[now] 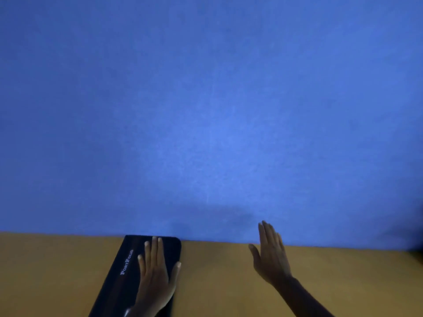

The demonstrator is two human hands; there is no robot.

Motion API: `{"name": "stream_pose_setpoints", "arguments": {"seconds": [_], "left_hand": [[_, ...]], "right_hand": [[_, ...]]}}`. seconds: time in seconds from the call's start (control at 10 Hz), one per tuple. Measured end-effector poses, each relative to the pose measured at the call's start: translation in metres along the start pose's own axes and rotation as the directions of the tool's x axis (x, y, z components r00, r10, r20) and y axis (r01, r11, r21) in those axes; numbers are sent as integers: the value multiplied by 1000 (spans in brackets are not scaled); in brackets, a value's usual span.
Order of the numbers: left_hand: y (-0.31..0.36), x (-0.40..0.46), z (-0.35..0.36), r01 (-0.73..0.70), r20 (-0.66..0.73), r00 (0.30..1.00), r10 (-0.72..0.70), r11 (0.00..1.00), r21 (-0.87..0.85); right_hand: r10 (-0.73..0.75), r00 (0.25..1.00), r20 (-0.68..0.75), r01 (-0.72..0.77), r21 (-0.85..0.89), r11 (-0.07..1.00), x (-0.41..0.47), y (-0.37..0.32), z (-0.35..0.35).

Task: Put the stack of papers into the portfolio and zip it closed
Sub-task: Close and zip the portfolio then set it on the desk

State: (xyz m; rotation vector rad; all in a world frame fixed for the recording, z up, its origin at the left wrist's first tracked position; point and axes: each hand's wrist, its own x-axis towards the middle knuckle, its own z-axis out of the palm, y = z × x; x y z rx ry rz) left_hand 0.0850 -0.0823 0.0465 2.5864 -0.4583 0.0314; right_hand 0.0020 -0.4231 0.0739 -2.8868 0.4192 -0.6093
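A black portfolio (119, 271) with white "Portfolio" lettering lies closed on the tan table at the bottom left, its far end against the wall. My left hand (155, 275) rests flat on its cover, fingers straight and slightly spread. My right hand (271, 255) hovers above the table to the right of the portfolio, fingers extended and together, holding nothing. No stack of papers shows in view. The portfolio's near end is cut off by the frame's bottom edge, and its zipper is too dark to make out.
A tan table (229, 282) fills the bottom strip of the view. A plain blue wall (206, 110) rises right behind it and takes up most of the frame. A dark shape (420, 236) sits at the far right edge.
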Motion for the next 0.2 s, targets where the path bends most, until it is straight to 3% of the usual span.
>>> {"name": "stream_pose_setpoints", "arguments": {"seconds": [0.2], "left_hand": [[87,76,-82,-193,-277,946,169,979,-64]], "right_hand": [[-49,969,-243,34,-68,997,88,54,-114]]}}
